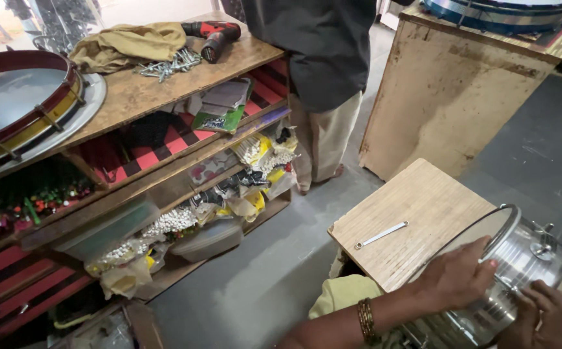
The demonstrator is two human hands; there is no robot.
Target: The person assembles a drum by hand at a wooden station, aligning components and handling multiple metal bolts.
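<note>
A shiny steel drum (pixel 528 253) with a clear skin and metal tuning lugs lies tilted at the lower right, against a low wooden table (pixel 423 200). My left hand (pixel 459 276), with gold bangles on its wrist, grips over the drum's rim and skin. Lower on the ribbed shell, my right hand (pixel 551 317) holds on with curled fingers, close to a lug. A small silver spanner (pixel 380 235) lies flat on the table, to the left of my left hand and apart from it.
Another person (pixel 323 71) stands beyond the table, by a wooden shelf unit (pixel 164 90). The unit carries a red-rimmed drum (pixel 19 110), a cloth (pixel 126 44), loose screws (pixel 168 64), a red drill (pixel 215 35) and bags of beads. A worn wooden cabinet (pixel 449 103) stands at the right.
</note>
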